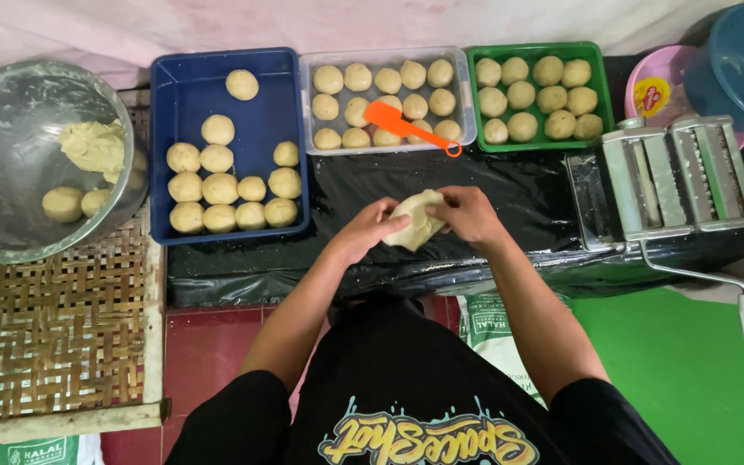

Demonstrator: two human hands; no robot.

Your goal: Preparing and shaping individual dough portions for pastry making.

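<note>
Both hands, L grip (362,231) & R grip (468,213) closed round soft flat dough piece (415,220)

Glossy, crinkled black plastic sheet (510,185) covers the surface. The soft, matt pale dough piece (415,220) looks smooth. The shiny steel hand-crank pasta roller (682,176) gleams; the round metal bowl (10,155) is flour-dulled; the woven cane panel (45,319) looks rough.

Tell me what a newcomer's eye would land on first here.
Probably the piece of dough at centre, pressed between the left hand and right hand over the black-covered table. Behind it, a blue tray, a clear tray with an orange scraper on top, and a green tray hold rows of dough balls. A metal hand-crank roller stands at the right.
</note>
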